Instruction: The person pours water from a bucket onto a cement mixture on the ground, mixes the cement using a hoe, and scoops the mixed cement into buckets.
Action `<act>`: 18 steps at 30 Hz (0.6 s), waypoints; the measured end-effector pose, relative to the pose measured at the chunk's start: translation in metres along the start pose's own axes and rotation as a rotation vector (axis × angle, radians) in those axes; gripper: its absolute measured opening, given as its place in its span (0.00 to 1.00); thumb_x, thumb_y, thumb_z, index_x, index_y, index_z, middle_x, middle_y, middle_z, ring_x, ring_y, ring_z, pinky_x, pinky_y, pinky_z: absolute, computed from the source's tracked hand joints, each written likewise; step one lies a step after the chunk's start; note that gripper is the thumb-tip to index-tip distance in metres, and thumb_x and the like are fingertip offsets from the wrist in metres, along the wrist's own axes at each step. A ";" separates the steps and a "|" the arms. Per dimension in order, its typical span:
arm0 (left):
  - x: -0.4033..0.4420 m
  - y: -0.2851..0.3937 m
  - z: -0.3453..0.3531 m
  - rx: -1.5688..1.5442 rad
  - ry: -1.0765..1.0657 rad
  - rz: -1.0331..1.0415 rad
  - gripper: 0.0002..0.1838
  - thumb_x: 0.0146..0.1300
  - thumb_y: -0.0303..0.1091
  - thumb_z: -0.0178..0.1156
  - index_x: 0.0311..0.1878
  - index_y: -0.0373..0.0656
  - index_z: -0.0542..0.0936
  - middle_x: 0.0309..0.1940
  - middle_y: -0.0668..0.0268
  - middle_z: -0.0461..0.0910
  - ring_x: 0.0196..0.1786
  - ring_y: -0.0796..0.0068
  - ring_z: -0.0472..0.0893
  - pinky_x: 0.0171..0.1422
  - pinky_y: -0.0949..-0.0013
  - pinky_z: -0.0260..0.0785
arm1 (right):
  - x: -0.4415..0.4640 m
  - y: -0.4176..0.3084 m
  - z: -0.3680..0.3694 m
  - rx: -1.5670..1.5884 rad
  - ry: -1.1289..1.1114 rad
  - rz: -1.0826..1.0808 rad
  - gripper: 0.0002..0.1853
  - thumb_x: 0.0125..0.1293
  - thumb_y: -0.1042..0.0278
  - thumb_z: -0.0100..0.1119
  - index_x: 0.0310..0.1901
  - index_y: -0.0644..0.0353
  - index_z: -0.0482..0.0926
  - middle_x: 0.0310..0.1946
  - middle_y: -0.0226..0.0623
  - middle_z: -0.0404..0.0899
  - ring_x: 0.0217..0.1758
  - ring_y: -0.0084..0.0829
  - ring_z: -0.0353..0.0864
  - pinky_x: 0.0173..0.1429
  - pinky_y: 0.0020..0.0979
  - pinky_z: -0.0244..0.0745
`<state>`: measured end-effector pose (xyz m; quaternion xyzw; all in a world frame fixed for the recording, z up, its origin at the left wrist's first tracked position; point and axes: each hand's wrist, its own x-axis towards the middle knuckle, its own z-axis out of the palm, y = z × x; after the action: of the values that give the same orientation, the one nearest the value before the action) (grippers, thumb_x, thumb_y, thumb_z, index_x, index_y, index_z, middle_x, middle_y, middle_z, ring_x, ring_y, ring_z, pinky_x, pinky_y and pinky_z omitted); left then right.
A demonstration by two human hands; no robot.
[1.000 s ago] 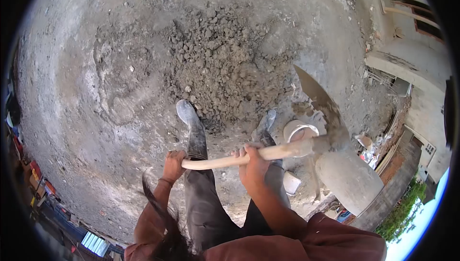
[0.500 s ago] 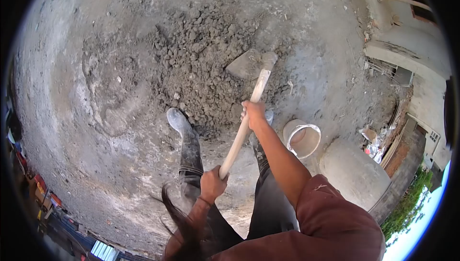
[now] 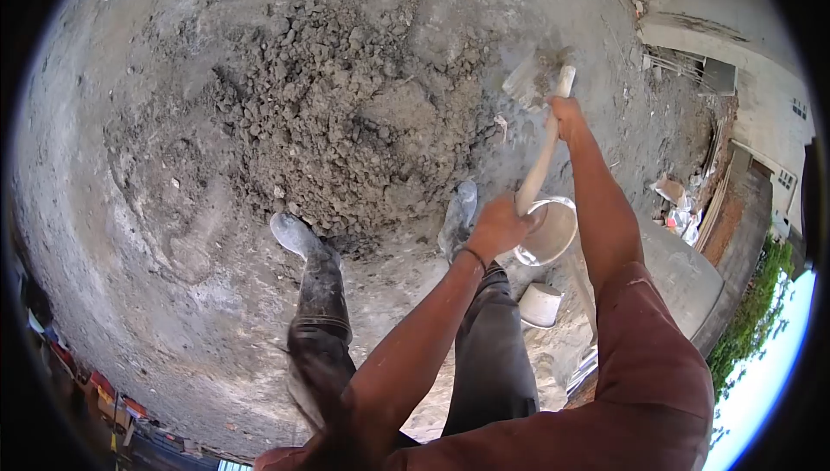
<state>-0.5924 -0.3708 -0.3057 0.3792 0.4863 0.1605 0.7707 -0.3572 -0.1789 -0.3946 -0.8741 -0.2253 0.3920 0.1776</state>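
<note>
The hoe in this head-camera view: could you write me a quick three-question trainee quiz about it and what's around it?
1. Choose: which hand grips the hoe's wooden handle nearer the blade? (a) left (b) right (c) neither
2. True or false: there is a dark band on the person's left wrist.
3. Count: how many boots show at the near edge of the lumpy heap?

Key: 1. b, the right hand; the left hand grips farther from the blade. 2. True. 3. Two.
</note>
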 end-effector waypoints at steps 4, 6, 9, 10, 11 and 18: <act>-0.068 -0.023 -0.085 0.273 -0.037 -0.125 0.22 0.59 0.42 0.66 0.46 0.29 0.81 0.42 0.38 0.84 0.50 0.37 0.84 0.57 0.47 0.77 | -0.044 0.085 0.068 0.322 -0.078 0.250 0.09 0.65 0.74 0.57 0.44 0.70 0.73 0.24 0.43 0.73 0.18 0.40 0.76 0.22 0.46 0.75; -0.127 -0.032 -0.109 0.348 -0.006 -0.167 0.21 0.58 0.40 0.65 0.45 0.29 0.80 0.42 0.37 0.83 0.49 0.35 0.83 0.58 0.45 0.76 | -0.115 0.105 0.100 0.240 -0.228 0.272 0.08 0.67 0.71 0.55 0.43 0.67 0.74 0.21 0.43 0.73 0.17 0.42 0.77 0.22 0.46 0.76; -0.201 -0.026 -0.131 0.394 0.062 -0.232 0.20 0.57 0.38 0.65 0.45 0.29 0.79 0.39 0.38 0.84 0.46 0.33 0.83 0.56 0.44 0.76 | -0.188 0.096 0.146 0.220 -0.213 0.490 0.05 0.69 0.71 0.55 0.41 0.62 0.73 0.20 0.36 0.69 0.19 0.34 0.72 0.25 0.40 0.76; -0.213 -0.011 -0.133 0.391 0.075 -0.226 0.20 0.57 0.38 0.65 0.45 0.29 0.79 0.39 0.38 0.84 0.46 0.33 0.83 0.56 0.44 0.76 | -0.201 0.088 0.141 0.216 -0.221 0.477 0.05 0.69 0.71 0.55 0.41 0.62 0.73 0.20 0.36 0.69 0.19 0.34 0.72 0.25 0.40 0.76; -0.226 0.009 -0.134 0.382 0.060 -0.219 0.19 0.57 0.37 0.65 0.44 0.30 0.79 0.38 0.38 0.84 0.45 0.33 0.84 0.55 0.43 0.76 | -0.211 0.079 0.134 0.292 -0.262 0.539 0.04 0.69 0.72 0.55 0.40 0.61 0.72 0.20 0.34 0.68 0.19 0.33 0.71 0.25 0.40 0.75; -0.392 0.033 -0.199 0.447 -0.040 -0.153 0.16 0.56 0.38 0.71 0.46 0.44 0.80 0.30 0.51 0.84 0.36 0.43 0.85 0.45 0.48 0.79 | -0.417 0.010 0.101 0.676 -0.242 0.570 0.06 0.65 0.76 0.59 0.37 0.57 0.70 0.24 0.32 0.69 0.23 0.32 0.70 0.30 0.41 0.73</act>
<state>-0.9483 -0.5051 -0.0824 0.5058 0.5217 -0.0175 0.6868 -0.6786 -0.3965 -0.2106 -0.7419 0.1455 0.5761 0.3105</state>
